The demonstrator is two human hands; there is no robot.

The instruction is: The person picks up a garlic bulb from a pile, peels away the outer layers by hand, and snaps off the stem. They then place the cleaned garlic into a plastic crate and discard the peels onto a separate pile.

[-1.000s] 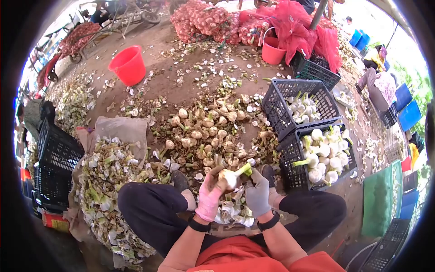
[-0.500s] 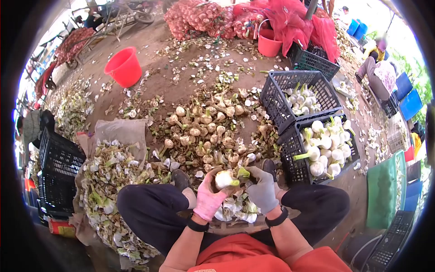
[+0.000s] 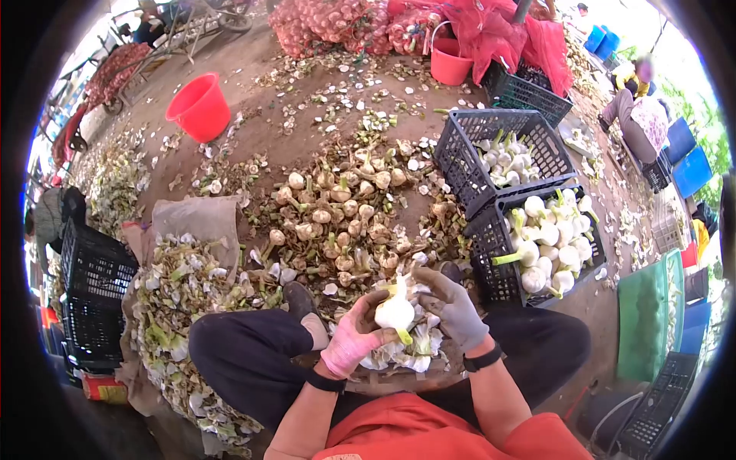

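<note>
A white garlic bulb (image 3: 395, 313) with a short green stem end pointing down is held in my left hand (image 3: 354, 335), which wears a pinkish glove. Thin pale skin stands up from the bulb's far side. Just to the right, my right hand (image 3: 458, 313) in a grey glove has its thumb and fingers apart, fingertips close to that loose skin. Below both hands, peeled garlic skins (image 3: 418, 351) lie heaped between my legs. Beyond them spreads a pile of unpeeled garlic bulbs (image 3: 349, 207) with brownish skins and cut stems.
To the right stand two black crates, a nearer crate (image 3: 491, 264) of cleaned bulbs and a farther crate (image 3: 460, 157). A red bucket (image 3: 201, 109) stands at far left, red mesh sacks (image 3: 330, 27) behind. Skins cover a cloth (image 3: 195, 218) at left. Another person (image 3: 640, 123) sits at right.
The bulb has turned so its green stem end points down toward me. My right hand has moved up and slightly right, its fingers spreading. The view has shifted slightly.
</note>
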